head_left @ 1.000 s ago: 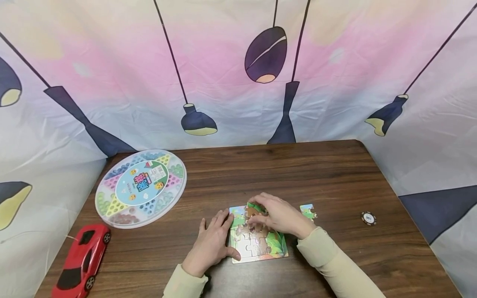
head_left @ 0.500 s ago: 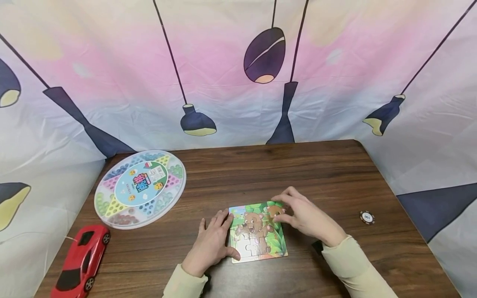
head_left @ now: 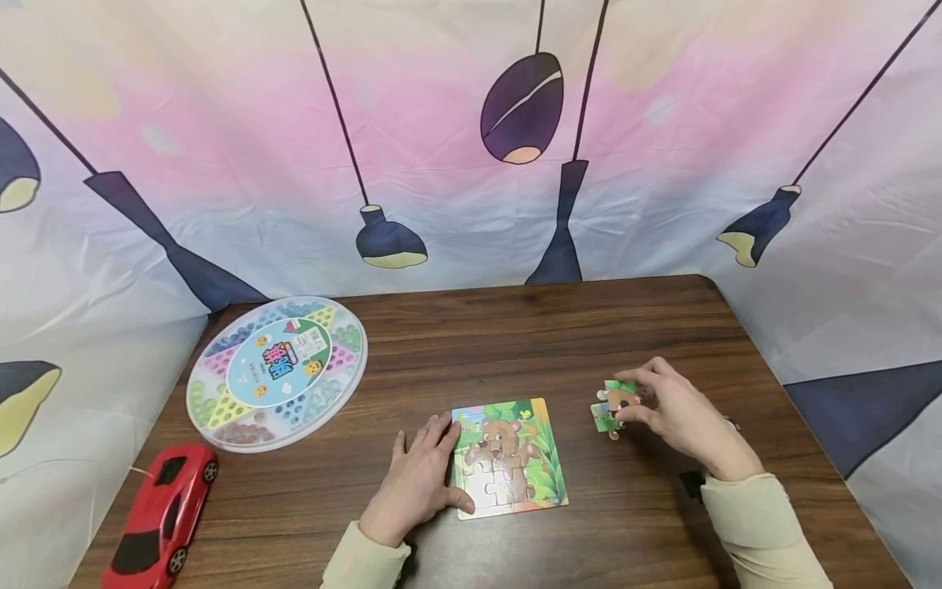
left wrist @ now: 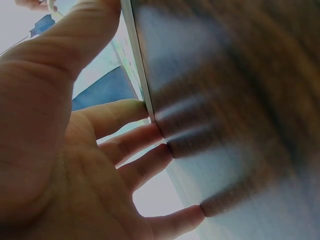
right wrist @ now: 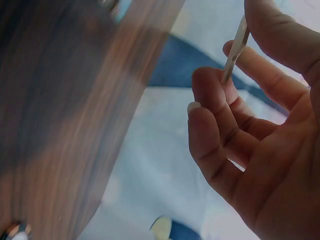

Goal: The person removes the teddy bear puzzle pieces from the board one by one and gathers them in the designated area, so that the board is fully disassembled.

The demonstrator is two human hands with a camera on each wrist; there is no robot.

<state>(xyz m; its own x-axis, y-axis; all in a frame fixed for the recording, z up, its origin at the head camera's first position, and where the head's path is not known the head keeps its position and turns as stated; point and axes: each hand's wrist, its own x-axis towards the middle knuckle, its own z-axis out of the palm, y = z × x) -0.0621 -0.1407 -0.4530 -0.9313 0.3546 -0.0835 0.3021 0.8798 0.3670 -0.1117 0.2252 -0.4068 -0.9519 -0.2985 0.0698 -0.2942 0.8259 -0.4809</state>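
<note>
A square jigsaw puzzle (head_left: 508,458) with a bear picture lies on the table. My left hand (head_left: 415,483) rests along its left side, the thumb on the lower left corner and the fingertips at the edge. In the left wrist view, fingers (left wrist: 132,140) reach the table beside the thin puzzle edge (left wrist: 136,55). To the right of the puzzle, my right hand (head_left: 680,421) pinches a brown and green puzzle piece (head_left: 623,397) between thumb and fingers. The right wrist view shows that piece edge-on. Below it, partly covered, lies another puzzle piece (head_left: 603,419).
A poker chip (head_left: 731,423) is mostly hidden behind the right wrist. On the left stand a round, lidded Chinese checkers set (head_left: 275,372) and a red toy car (head_left: 162,515). A printed cloth (head_left: 456,204) hangs behind the wooden table (head_left: 441,343).
My right hand has moved right, off the puzzle's top, carrying the bear piece over to the loose piece. The left hand has stayed in place.
</note>
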